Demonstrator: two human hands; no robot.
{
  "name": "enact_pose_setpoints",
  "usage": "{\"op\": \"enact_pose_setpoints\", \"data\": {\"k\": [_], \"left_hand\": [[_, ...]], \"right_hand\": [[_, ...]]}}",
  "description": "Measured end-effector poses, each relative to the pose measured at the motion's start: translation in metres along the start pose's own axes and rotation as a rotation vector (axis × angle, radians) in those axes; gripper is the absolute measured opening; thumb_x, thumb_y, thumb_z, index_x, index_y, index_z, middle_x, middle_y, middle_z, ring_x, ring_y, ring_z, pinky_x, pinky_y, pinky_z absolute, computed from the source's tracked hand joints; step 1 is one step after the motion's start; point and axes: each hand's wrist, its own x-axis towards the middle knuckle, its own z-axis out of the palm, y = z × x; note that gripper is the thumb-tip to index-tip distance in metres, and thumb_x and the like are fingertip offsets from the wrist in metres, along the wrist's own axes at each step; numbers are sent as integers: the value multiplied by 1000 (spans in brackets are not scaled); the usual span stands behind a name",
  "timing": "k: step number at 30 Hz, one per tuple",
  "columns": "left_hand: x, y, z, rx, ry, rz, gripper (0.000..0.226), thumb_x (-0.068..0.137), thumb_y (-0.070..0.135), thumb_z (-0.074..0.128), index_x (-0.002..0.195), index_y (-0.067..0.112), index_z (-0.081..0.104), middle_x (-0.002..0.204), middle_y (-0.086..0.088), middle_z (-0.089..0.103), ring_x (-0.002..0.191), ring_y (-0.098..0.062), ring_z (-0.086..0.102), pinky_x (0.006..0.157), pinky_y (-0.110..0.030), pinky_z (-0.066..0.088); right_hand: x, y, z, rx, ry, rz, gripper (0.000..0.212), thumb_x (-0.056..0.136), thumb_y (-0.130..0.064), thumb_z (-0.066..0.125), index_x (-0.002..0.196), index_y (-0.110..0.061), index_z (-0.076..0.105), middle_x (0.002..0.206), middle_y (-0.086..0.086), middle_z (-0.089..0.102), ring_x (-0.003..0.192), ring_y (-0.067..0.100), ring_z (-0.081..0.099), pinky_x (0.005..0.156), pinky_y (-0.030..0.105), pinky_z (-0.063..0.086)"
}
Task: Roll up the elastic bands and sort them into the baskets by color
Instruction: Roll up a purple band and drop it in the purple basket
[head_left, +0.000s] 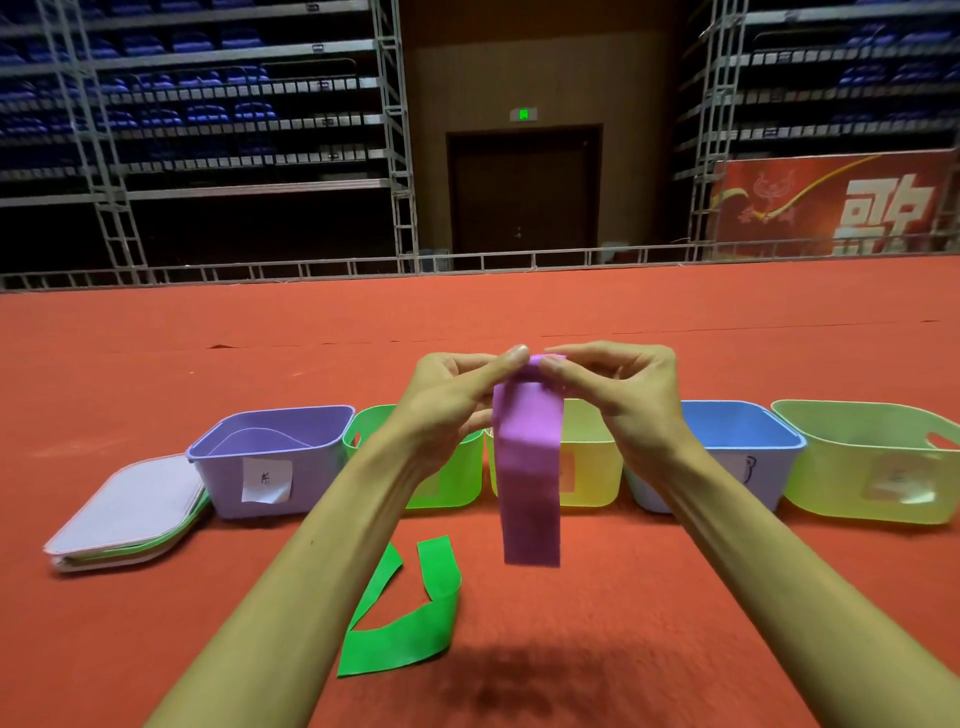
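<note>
Together, left hand (447, 395) and right hand (623, 395) pinch the purple band's (530, 467) top end.

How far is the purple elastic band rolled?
Barely rolled: left hand and right hand pinch the purple elastic band at its top; the rest hangs flat.

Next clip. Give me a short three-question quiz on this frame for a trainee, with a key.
1. True or false: the green band lies on the floor, touched by neither hand.
2. Which basket stands farthest left? A purple, B blue, C yellow.
3. Fill in: the left hand and right hand pinch the top of the ___ band.
Key: 1 true; 2 A, the purple basket; 3 purple, the purple band.
</note>
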Motion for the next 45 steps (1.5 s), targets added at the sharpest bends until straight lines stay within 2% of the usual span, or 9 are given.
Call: {"op": "enact_pose_setpoints", "data": {"k": [3,8,13,18,21,30,33,38,45], "left_hand": [[0,-2,-1,-59,-20,11,43,80,24,76,112,-5,73,114,-20,75,104,-25,71,96,-34,57],[-1,-7,0,-87,19,55,24,86,0,72,110,-5,71,106,-21,75,93,-23,74,84,-26,60],[-1,-9,1,-62,49,98,24,84,-9,72,105,3,73,92,-14,77,87,-20,73,82,-26,59],[-2,-12,1,-67,18,44,28,87,11,76,111,-4,73,106,-20,76,91,-23,74,85,-30,60],[0,-11,1,-75,33,-2,35,91,26,73,110,-3,74,100,-18,76,82,-20,72,76,-26,58],[-2,-8,-2,-101,54,66,23,86,-3,73,109,-3,72,101,-19,74,87,-21,72,77,-25,60],[-3,-12,-3,-93,52,65,27,85,-1,74,112,-3,70,106,-21,75,91,-23,73,81,-29,60],[-2,-12,-3,-67,10,-7,36,89,20,75,113,-7,72,110,-24,75,94,-26,73,91,-38,58],[0,-13,-5,-113,50,14,33,89,9,74,113,-12,69,103,-21,73,83,-22,71,76,-25,59]], "right_hand": [[-1,-1,-1,31,-27,20,26,75,-2,82,98,9,76,91,20,78,83,26,75,79,32,60],[-2,-1,-4,87,-81,160,30,67,-20,86,93,-8,79,89,15,77,87,25,72,81,35,58],[-2,0,-6,-8,-57,243,31,73,-31,81,89,-5,79,86,20,74,77,25,65,63,28,57],[-3,3,-8,14,-14,135,29,79,-16,81,99,4,77,95,26,76,83,30,71,78,42,60],[-4,5,-7,44,-11,91,28,79,-5,80,104,6,75,95,26,76,79,26,72,74,34,60],[-3,1,-8,57,-98,237,38,75,-35,81,99,-6,77,97,23,75,85,29,67,73,38,59],[-3,1,-5,-4,-64,192,26,80,-24,78,95,-3,77,92,17,77,79,24,69,64,31,58],[-4,6,-5,2,-33,71,21,84,-4,77,105,2,76,93,24,77,80,28,73,74,38,62],[-6,6,-6,25,-94,85,29,80,-9,79,107,-1,74,87,13,77,78,21,71,70,32,59]]}}
